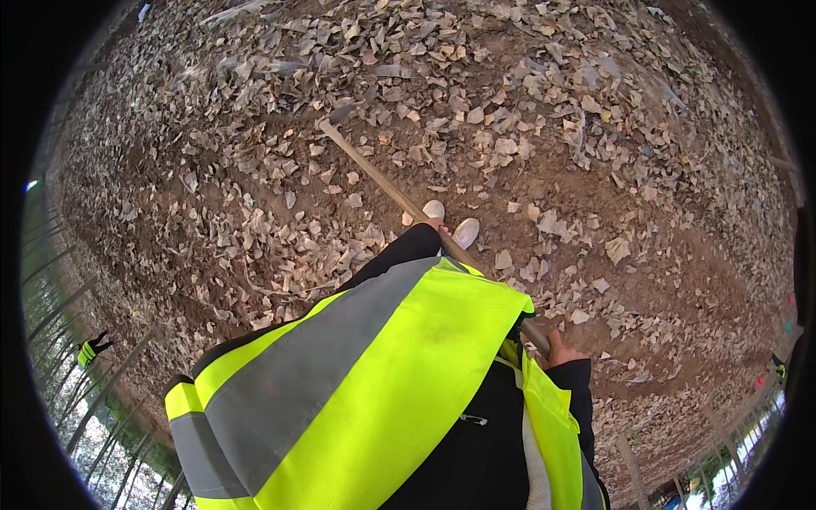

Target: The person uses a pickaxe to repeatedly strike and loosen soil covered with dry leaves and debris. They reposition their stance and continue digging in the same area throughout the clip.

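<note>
A long wooden handle (376,175) slants from the upper left down to the lower right, passing behind the high-visibility vest (382,357). At its far end a dark metal blade (342,114), probably a hoe's, rests among the dry leaves. My left hand (436,225) is closed round the middle of the handle, just beside my white shoes (466,233). Near the handle's rear end my right hand (561,349) grips it, partly hidden by the vest. The vest covers the stretch of handle between the two hands.
Dry fallen leaves (255,233) and strips of thin plastic film (389,70) lie over brown soil (574,191). Low soil ridges cross the ground. A person in a yellow vest (86,354) is far off at the left, near slender tree trunks (95,401). Another person (779,366) appears at the right rim.
</note>
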The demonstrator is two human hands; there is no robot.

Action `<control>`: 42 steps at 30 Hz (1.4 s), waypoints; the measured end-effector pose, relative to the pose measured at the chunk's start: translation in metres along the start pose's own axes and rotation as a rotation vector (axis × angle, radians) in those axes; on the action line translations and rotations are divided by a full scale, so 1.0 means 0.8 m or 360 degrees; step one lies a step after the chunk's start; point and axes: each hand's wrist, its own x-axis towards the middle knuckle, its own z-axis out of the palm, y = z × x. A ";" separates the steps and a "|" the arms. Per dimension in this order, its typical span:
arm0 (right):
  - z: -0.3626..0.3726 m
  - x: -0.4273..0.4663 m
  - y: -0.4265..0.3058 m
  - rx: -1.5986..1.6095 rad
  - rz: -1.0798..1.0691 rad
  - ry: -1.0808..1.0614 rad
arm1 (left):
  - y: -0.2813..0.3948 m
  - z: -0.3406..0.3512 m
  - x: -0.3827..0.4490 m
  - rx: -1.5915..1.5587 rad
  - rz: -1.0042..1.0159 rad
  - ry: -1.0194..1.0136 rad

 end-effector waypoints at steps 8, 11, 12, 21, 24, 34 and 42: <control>-0.008 -0.011 -0.006 -0.0074 0.0056 -0.0030 | 0.013 -0.029 0.059 -0.0113 0.0037 -0.0366; -0.019 -0.003 0.046 -0.0169 0.0208 -0.0123 | -0.008 0.003 0.022 -0.0276 0.0022 -0.0309; -0.020 -0.009 0.065 -0.0163 0.0297 -0.0123 | -0.019 0.016 0.005 -0.0252 -0.0060 -0.0337; 0.045 0.083 0.106 -0.0193 0.0354 -0.0214 | -0.016 0.006 0.065 -0.0654 -0.0027 0.0052; 0.028 0.127 0.041 -0.0138 0.0121 -0.0216 | 0.062 -0.042 0.024 -0.0772 0.0157 0.0090; -0.048 0.104 0.013 0.0108 -0.0277 0.0125 | 0.069 0.019 0.015 -0.0667 0.0142 0.0314; -0.026 0.037 0.170 0.0066 0.0074 -0.0214 | -0.032 0.131 -0.018 -0.0427 0.0078 0.0036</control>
